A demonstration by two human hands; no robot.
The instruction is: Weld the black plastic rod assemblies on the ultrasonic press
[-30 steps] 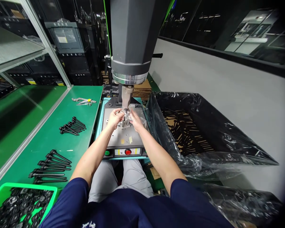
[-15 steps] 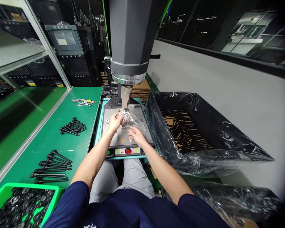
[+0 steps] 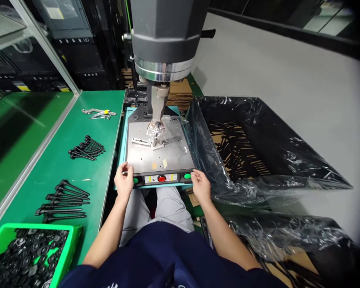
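My left hand (image 3: 124, 179) is at the front left corner of a press machine's base, its loosely bent fingers beside the left green button (image 3: 135, 181). On the other side, my right hand (image 3: 202, 185) is half open, fingertips near the right green button (image 3: 187, 176). Whether either hand touches its button I cannot tell. Neither holds anything. A red button (image 3: 161, 179) lies between them. Under the metal press tool (image 3: 158, 103), a small part wrapped in clear plastic (image 3: 156, 129) rests on a fixture on the metal plate (image 3: 150, 160).
Black threaded rods with wide heads (image 3: 67, 200) lie in groups on the green table (image 3: 99, 160) at left. Pliers (image 3: 96, 111) lie farther back. A green bin (image 3: 75, 244) holds black parts. At right stands a plastic-lined box (image 3: 276, 152) with dark rods.
Both hands have left the plastic-wrapped part and moved apart, toward me, to the base's front corners. My left hand has let go of the plastic. The view has tilted down.
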